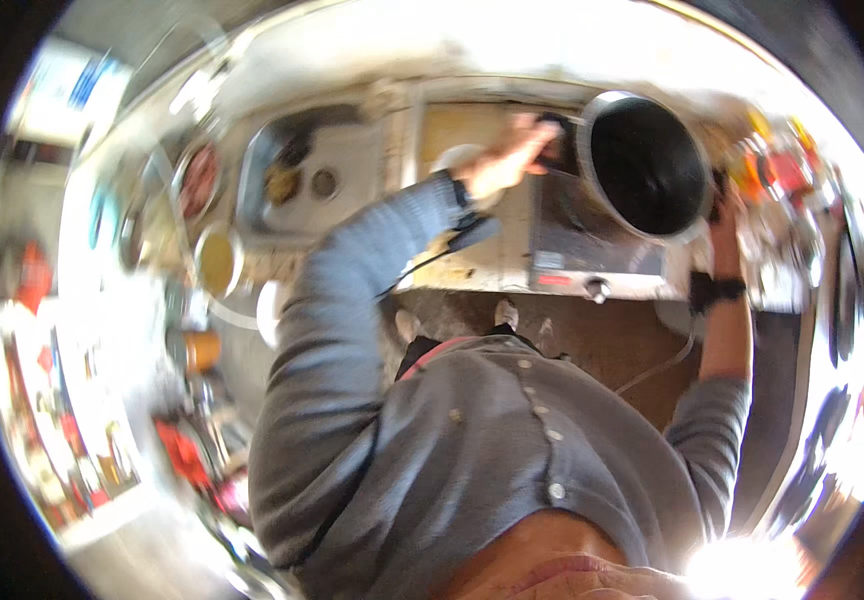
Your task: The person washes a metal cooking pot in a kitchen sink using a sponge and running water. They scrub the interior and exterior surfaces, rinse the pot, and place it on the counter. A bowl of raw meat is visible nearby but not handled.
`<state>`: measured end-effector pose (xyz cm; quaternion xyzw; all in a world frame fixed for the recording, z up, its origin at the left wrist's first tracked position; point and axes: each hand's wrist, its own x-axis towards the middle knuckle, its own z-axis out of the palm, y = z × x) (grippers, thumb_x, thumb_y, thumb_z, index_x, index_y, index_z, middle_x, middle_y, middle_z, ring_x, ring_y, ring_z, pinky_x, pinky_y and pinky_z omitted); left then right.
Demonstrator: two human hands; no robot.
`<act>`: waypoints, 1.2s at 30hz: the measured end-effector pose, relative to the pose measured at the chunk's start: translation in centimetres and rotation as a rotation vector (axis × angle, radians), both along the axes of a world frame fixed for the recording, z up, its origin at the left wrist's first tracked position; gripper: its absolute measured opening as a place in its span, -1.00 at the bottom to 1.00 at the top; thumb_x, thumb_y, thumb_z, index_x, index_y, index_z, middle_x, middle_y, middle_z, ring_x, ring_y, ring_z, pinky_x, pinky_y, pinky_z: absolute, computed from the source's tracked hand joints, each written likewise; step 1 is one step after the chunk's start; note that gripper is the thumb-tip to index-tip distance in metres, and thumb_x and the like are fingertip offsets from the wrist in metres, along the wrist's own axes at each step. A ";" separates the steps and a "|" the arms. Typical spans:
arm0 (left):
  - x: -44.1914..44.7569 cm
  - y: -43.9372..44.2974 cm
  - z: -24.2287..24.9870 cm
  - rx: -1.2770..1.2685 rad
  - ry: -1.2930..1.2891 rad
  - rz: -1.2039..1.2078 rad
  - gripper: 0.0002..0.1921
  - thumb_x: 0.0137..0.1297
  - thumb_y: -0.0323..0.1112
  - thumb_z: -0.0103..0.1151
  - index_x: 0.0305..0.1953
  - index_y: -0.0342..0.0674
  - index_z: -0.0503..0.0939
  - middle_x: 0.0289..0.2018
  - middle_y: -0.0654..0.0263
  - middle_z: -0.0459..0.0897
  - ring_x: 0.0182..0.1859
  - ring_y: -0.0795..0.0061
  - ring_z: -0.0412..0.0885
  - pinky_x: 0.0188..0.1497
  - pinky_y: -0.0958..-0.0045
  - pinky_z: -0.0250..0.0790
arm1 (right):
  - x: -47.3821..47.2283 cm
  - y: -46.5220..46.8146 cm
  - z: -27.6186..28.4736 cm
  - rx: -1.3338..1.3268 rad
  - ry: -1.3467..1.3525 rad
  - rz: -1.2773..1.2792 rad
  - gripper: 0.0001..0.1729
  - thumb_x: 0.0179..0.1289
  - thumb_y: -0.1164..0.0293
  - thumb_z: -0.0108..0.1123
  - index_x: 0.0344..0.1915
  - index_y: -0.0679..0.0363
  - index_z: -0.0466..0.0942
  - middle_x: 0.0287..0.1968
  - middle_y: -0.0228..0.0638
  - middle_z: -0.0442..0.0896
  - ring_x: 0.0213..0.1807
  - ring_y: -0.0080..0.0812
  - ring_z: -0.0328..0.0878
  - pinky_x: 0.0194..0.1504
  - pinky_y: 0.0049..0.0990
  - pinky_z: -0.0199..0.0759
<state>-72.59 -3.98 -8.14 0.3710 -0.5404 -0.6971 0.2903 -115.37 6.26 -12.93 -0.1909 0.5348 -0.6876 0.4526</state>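
A deep, dark-lined pot (649,166) with a pale metal rim tilts over a metal stove (597,259) that has a front knob. My left hand (510,161), blurred, is closed about the black handle on the pot's left side. At the opposite side, my right hand (726,225) grips another dark handle, partly hidden by the hand itself. The pot's inside looks dark, with no contents discernible. Dark bands circle both wrists.
Left of the stove is a steel sink (357,161) holding a yellowish item (282,184) and a dark item. Bowls (218,261) stand farther left. Blurred colourful containers (777,169) crowd the right side. A pale cord (657,367) hangs below the counter.
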 end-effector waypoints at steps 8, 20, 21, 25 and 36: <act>0.4 1.3 0.0 -0.007 0.078 0.107 -0.64 0.35 0.03 0.00 -0.15 -0.18 0.48 -0.35 0.39 0.52 -0.35 0.63 0.49 -0.51 0.56 0.44 | -3.5 0.5 -1.9 0.044 0.123 0.122 -0.56 0.38 0.15 0.02 0.06 0.25 0.48 -0.03 -0.25 0.62 -0.10 -0.39 0.61 -0.11 -0.41 0.55; 26.8 11.7 -0.9 0.043 -0.086 -0.057 -0.61 0.45 -0.13 -0.08 0.13 -0.28 0.40 -0.23 0.26 0.54 -0.30 0.60 0.56 -0.41 0.64 0.43 | 15.5 10.3 1.9 0.013 1.133 -0.336 -0.60 0.43 0.17 -0.13 -0.04 0.24 0.52 -0.15 -0.31 0.52 -0.19 -0.47 0.44 -0.21 -0.48 0.36; 29.7 12.2 -1.1 0.035 -0.161 -0.061 -0.63 0.46 -0.17 -0.09 0.15 -0.25 0.39 -0.21 0.31 0.53 -0.26 0.63 0.54 -0.37 0.64 0.42 | 19.8 9.4 2.0 0.021 1.108 -0.240 -0.61 0.43 0.18 -0.11 -0.04 0.24 0.52 -0.15 -0.32 0.53 -0.19 -0.47 0.47 -0.21 -0.51 0.38; 37.9 14.2 -2.7 0.079 -0.187 -0.086 -0.62 0.44 -0.16 -0.09 0.15 -0.24 0.39 -0.23 0.32 0.54 -0.27 0.61 0.54 -0.38 0.61 0.40 | 37.8 5.6 4.1 -0.120 0.993 0.202 -0.72 0.36 0.30 0.05 -0.07 0.24 0.54 -0.14 -0.32 0.59 -0.18 -0.44 0.57 -0.21 -0.58 0.46; 52.2 20.6 -6.5 0.238 -0.181 -0.118 -0.59 0.40 -0.15 -0.06 0.14 -0.28 0.42 -0.23 0.29 0.59 -0.29 0.60 0.56 -0.39 0.57 0.41 | 69.2 -10.3 0.5 -0.230 1.221 1.134 -0.60 0.21 0.44 0.17 0.08 0.11 0.45 0.04 -0.21 0.48 -0.10 -0.29 0.56 -0.10 -0.38 0.48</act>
